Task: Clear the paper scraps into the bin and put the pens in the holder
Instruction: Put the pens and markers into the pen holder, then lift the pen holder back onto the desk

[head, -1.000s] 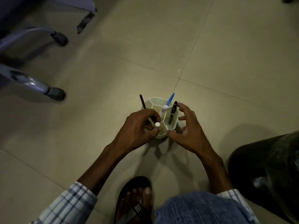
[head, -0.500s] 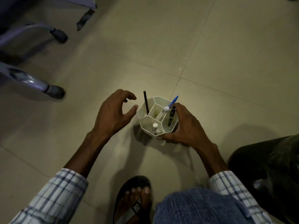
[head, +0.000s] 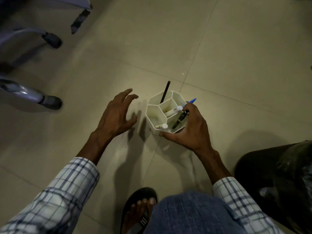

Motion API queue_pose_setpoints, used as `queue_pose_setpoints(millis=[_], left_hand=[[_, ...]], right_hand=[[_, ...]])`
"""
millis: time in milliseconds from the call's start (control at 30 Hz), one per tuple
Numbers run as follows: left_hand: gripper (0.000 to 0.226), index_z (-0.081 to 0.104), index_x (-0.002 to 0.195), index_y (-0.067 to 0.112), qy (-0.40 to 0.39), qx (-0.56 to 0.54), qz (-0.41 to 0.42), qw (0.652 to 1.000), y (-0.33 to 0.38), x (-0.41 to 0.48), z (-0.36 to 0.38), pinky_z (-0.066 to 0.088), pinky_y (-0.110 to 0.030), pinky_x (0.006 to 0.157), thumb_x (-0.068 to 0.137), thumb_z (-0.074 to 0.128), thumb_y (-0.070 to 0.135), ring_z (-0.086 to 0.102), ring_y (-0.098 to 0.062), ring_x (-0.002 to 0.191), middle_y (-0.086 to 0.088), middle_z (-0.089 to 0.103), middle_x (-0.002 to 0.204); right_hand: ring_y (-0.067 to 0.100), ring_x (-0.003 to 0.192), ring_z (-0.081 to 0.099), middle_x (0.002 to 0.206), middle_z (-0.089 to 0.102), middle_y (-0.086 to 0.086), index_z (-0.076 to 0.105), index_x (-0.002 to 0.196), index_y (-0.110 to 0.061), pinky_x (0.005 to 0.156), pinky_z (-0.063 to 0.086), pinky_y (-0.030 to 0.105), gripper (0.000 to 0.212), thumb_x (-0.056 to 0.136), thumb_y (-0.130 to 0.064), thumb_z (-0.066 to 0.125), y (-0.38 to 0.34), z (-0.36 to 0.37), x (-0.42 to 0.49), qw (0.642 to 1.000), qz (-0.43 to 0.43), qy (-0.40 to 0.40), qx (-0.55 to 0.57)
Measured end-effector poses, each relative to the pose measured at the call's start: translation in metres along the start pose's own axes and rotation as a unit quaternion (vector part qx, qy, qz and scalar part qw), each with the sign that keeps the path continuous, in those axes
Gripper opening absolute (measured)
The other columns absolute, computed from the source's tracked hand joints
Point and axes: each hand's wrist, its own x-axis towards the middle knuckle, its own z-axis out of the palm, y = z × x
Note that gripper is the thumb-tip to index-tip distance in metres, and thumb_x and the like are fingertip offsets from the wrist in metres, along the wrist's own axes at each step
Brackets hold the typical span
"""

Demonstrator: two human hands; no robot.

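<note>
A white pen holder [head: 155, 115] with hexagonal compartments stands on the tiled floor. It holds a thin black pen [head: 165, 92] at the back, a blue-capped pen [head: 190, 101], a white pen [head: 172, 111], a black pen [head: 179, 119] and a short white-capped pen [head: 162, 126]. My right hand [head: 192, 130] grips the holder's right and near side, fingers curled round it. My left hand [head: 116, 114] hovers just left of the holder with fingers spread and nothing in it. No paper scraps are visible.
A black bin [head: 278, 181] lined with a dark bag stands at the right edge. Chair legs with castors [head: 50, 102] [head: 51, 39] sit at the left. My sandalled foot [head: 140, 211] and jeans-clad knee [head: 190, 215] are below.
My left hand let go of the white-capped pen in the holder and drew away to the left. My right hand closed round the holder's side.
</note>
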Motion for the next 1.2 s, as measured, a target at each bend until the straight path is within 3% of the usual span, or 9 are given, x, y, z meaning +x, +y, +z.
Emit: queue_pose_setpoints(millis=[233, 533, 867, 1067, 1200], left_hand=[[0.068, 0.043, 0.139, 0.024, -0.027, 0.021, 0.053, 0.998, 0.04, 0.03, -0.091, 0.04, -0.043, 0.105, 0.078, 0.069, 0.04, 0.036, -0.026, 0.14, -0.002, 0.03, 0.157], [0.069, 0.046, 0.137, 0.022, -0.046, 0.021, 0.107, 0.993, 0.141, 0.063, -0.297, 0.042, -0.041, 0.102, 0.074, 0.071, 0.039, 0.039, -0.026, 0.138, -0.004, 0.033, 0.156], [0.07, 0.045, 0.137, 0.023, -0.057, 0.029, 0.216, 0.974, 0.314, 0.139, -0.515, 0.042, -0.041, 0.101, 0.073, 0.068, 0.037, 0.038, -0.025, 0.138, -0.004, 0.032, 0.156], [0.069, 0.045, 0.137, 0.022, -0.061, 0.005, 0.3, 0.952, 0.443, 0.177, -0.57, 0.044, -0.045, 0.101, 0.073, 0.067, 0.035, 0.04, -0.026, 0.137, -0.004, 0.032, 0.156], [0.069, 0.044, 0.139, 0.022, -0.053, -0.017, 0.361, 0.931, 0.554, 0.194, -0.58, 0.044, -0.045, 0.103, 0.076, 0.069, 0.037, 0.04, -0.025, 0.138, -0.003, 0.031, 0.157]], right_hand=[[0.011, 0.093, 0.058, 0.111, 0.056, -0.007, 0.049, 0.112, -0.022, 0.073, 0.055, 0.036, 0.09, 0.047, -0.078, 0.079, -0.073, -0.071, 0.006, 0.997, 0.056, 0.05, -0.01], [0.007, 0.091, 0.056, 0.109, 0.054, -0.013, 0.047, 0.108, -0.027, 0.069, 0.054, 0.032, 0.091, 0.041, -0.078, 0.081, -0.236, -0.235, 0.009, 0.988, 0.126, 0.09, -0.028], [0.009, 0.093, 0.057, 0.111, 0.055, -0.01, 0.048, 0.111, -0.023, 0.073, 0.054, 0.036, 0.095, 0.04, -0.078, 0.079, -0.385, -0.467, 0.013, 0.962, 0.189, 0.195, -0.023], [0.007, 0.093, 0.056, 0.11, 0.056, -0.01, 0.045, 0.111, -0.026, 0.073, 0.05, 0.022, 0.092, 0.043, -0.076, 0.08, -0.411, -0.588, -0.019, 0.939, 0.229, 0.254, -0.031], [0.006, 0.092, 0.057, 0.108, 0.055, -0.011, 0.043, 0.111, -0.028, 0.074, 0.052, 0.023, 0.093, 0.041, -0.078, 0.08, -0.406, -0.671, -0.055, 0.91, 0.26, 0.317, -0.049]])
